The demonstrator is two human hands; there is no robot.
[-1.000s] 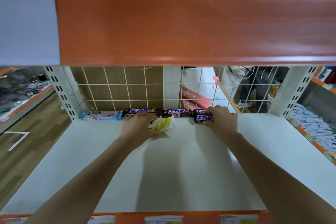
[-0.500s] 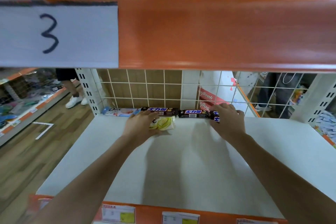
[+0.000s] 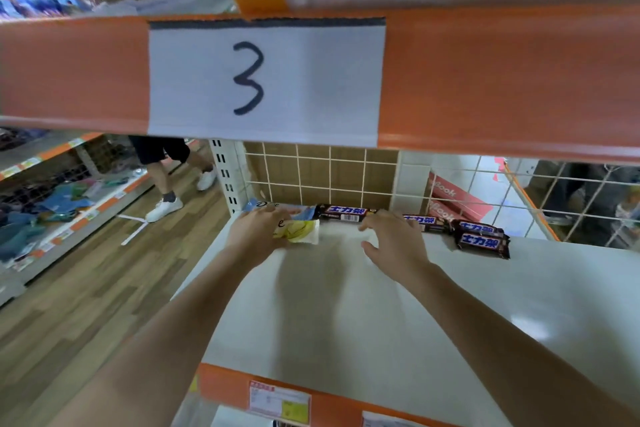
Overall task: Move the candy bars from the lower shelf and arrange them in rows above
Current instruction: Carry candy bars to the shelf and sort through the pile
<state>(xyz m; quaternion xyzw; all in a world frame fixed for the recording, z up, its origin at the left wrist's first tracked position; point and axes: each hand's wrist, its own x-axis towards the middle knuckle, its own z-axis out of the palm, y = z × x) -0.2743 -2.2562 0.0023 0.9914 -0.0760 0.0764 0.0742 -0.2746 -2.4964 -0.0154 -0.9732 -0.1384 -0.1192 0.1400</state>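
Note:
Several dark candy bars with blue lettering lie in a row along the back of the white shelf [image 3: 450, 305]: one long bar [image 3: 346, 212], one partly behind my right hand [image 3: 424, 222], and two stacked at the right [image 3: 481, 239]. A light blue Dove bar [image 3: 263, 206] lies at the row's left end. My left hand [image 3: 258, 236] rests on a white and yellow wrapped bar [image 3: 301, 231], holding it flat on the shelf. My right hand [image 3: 391, 239] hovers open over the shelf with fingers spread and nothing in it.
A wire grid [image 3: 329, 177] backs the shelf. An orange shelf edge with a paper sign marked 3 [image 3: 265, 80] hangs overhead. At left are a wooden floor, another shelving unit [image 3: 52, 191] and a person walking [image 3: 166, 177]. Price labels [image 3: 278, 402] line the front edge.
My right hand let go of the dark bars at the right and moved left, now open. My left hand stays on the yellow bar. The view shifted right and up.

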